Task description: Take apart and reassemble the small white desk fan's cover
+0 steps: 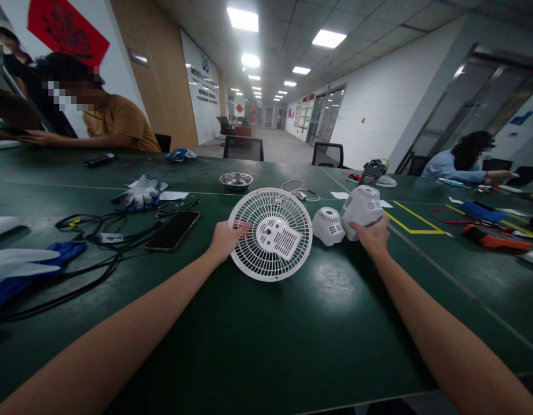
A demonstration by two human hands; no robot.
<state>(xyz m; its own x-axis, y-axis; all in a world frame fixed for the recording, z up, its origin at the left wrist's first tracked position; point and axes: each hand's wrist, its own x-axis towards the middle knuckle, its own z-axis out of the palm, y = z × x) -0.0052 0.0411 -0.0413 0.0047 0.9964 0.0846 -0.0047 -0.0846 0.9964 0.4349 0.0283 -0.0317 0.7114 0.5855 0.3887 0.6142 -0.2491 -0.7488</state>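
Observation:
My left hand (226, 239) grips the left rim of a round white fan grille (270, 271), which is tilted up over the green table. The slotted plate at its middle faces me. On the right, my right hand (374, 233) is closed around a white vented plastic housing (362, 204), thumb on its near side. Just left of that, a smaller white vented housing (328, 226) stands on the table, close to the grille's right edge. Behind the grille lies a thin white cable (307, 193), partly hidden.
A steel bowl (236, 181) sits behind the grille. Leftward lie a phone (173, 230), black cables (106, 236) and work gloves (143, 193). Rightward are yellow tape lines (422, 231) and an orange tool (495, 237). People sit at the table's far left and right.

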